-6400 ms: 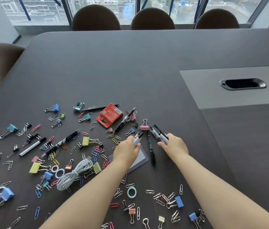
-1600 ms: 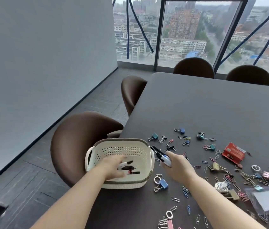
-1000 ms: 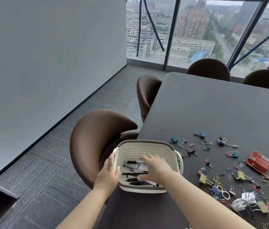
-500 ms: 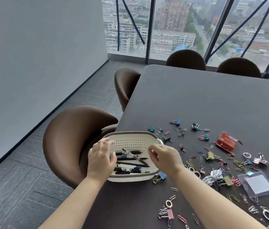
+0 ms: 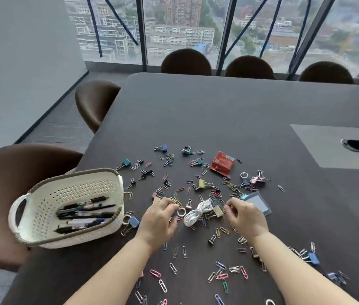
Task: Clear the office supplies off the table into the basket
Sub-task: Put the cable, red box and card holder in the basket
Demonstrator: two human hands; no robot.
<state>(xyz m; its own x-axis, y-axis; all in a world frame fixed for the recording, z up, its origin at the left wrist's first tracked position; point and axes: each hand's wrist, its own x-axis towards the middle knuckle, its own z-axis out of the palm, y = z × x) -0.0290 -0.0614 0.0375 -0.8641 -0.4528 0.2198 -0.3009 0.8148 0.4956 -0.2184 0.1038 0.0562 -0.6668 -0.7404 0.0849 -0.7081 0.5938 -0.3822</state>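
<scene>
A person's left hand (image 5: 157, 221) and right hand (image 5: 248, 219) hang low over the near middle of the table (image 5: 218, 111), on either side of a coiled white cable (image 5: 194, 214). The job of clearing the office supplies appears to be at the small items. Both hands' fingers are bent, tips drawn together over the scatter of paper clips (image 5: 222, 276) and binder clips (image 5: 201, 183). Whether either hand has closed on a clip is too small to tell.

The basket (image 5: 48, 194) sits at the table's left edge, beside a brown chair (image 5: 9, 183), with the pens (image 5: 84, 214) lying in it. The pens look done. The clips, the cable, a red box (image 5: 221, 162) farther in and a clear card sleeve (image 5: 259, 203) just beside the right hand are not yet cleared.

The next move likely calls for pinching or raking clips into a handful. They would then be carried left to the basket, with care that none slip through its perforated wall.
</scene>
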